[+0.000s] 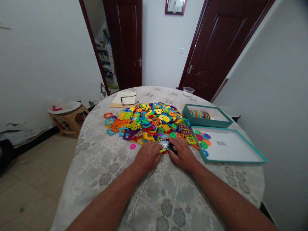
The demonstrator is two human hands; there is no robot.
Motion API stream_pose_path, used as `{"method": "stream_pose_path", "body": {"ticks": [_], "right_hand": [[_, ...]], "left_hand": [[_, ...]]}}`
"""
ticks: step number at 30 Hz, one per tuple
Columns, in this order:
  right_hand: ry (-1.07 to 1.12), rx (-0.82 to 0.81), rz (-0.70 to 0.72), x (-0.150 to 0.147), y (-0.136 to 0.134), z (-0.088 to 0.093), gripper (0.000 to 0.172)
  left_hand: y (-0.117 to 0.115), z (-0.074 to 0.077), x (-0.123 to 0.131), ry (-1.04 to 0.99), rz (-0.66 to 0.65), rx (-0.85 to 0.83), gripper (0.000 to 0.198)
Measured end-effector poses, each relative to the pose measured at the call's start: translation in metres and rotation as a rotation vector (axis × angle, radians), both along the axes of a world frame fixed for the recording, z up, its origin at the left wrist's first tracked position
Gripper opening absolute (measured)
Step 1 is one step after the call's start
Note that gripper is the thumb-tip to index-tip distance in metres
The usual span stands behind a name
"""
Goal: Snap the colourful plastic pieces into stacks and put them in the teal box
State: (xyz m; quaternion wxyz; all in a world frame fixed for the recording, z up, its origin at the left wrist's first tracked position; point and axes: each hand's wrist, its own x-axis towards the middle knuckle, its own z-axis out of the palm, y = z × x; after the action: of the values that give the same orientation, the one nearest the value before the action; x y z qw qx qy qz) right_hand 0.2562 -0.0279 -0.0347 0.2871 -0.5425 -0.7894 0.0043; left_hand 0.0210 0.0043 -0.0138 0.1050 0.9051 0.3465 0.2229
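My left hand (pixel 148 155) is at the near edge of a heap of plastic gear-shaped pieces (pixel 154 120), its fingers bent and closed. At its fingertips is a small yellow-green piece (pixel 163 150). My right hand (pixel 183 154) curls around a dark, rounded object (pixel 172 148) whose kind I cannot make out. Between the hands lies a shiny silver patterned piece (pixel 164 144); what touches it is unclear. A bit of red shows just below the yellow-green piece. A pink flower-shaped piece (pixel 132 146) rests alone on the tablecloth, left of my left hand.
A teal box (pixel 208 122) holding a row of coloured discs stands at the right. In front of it, a shallow teal-rimmed tray (pixel 231 146) carries several loose pieces. Behind the heap are glasses (pixel 127 100) on a notebook (pixel 117 100) and a clear bowl (pixel 188 91).
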Motion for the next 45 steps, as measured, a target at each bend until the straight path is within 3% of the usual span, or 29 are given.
{"method": "stream_pose_path", "body": {"ticks": [7,13,18,24,27,29,31,33,35,39,45], "right_hand": [[0.02,-0.006,0.013,0.003,0.002,-0.001,0.037],[0.084,0.011,0.035,0.005,0.002,-0.003,0.038],[0.198,0.02,0.035,0.007,0.001,0.0,0.038],[0.266,0.003,0.089,0.01,0.0,0.005,0.024],[0.263,-0.01,0.082,0.01,0.0,0.007,0.024],[0.262,-0.004,0.067,0.011,0.001,0.007,0.024],[0.263,-0.003,0.047,0.011,0.001,0.008,0.025],[0.257,-0.016,0.027,0.012,0.001,0.009,0.025],[0.243,-0.036,0.01,0.013,0.001,0.01,0.025],[0.217,-0.069,-0.044,0.018,-0.001,0.01,0.026],[0.298,-0.063,-0.067,0.02,-0.006,0.008,0.025]], "left_hand": [[0.002,-0.001,-0.002,-0.225,0.23,-0.073,0.026],[0.001,0.012,-0.002,-0.327,0.196,-0.275,0.031],[-0.001,0.021,0.0,-0.41,0.274,-0.286,0.025],[-0.001,0.031,-0.001,-0.438,0.331,-0.36,0.017],[0.003,0.037,-0.016,-0.308,0.287,-0.431,0.013],[0.003,0.044,-0.031,-0.155,0.165,-0.528,0.016],[0.001,0.051,-0.046,-0.016,0.036,-0.705,0.021],[-0.003,0.055,-0.055,0.085,-0.011,-0.92,0.024],[-0.006,0.055,-0.056,0.096,0.003,-0.893,0.026],[-0.005,0.044,-0.043,0.047,0.035,-0.61,0.025],[-0.002,0.027,-0.011,-0.062,0.067,-0.566,0.019]]}}
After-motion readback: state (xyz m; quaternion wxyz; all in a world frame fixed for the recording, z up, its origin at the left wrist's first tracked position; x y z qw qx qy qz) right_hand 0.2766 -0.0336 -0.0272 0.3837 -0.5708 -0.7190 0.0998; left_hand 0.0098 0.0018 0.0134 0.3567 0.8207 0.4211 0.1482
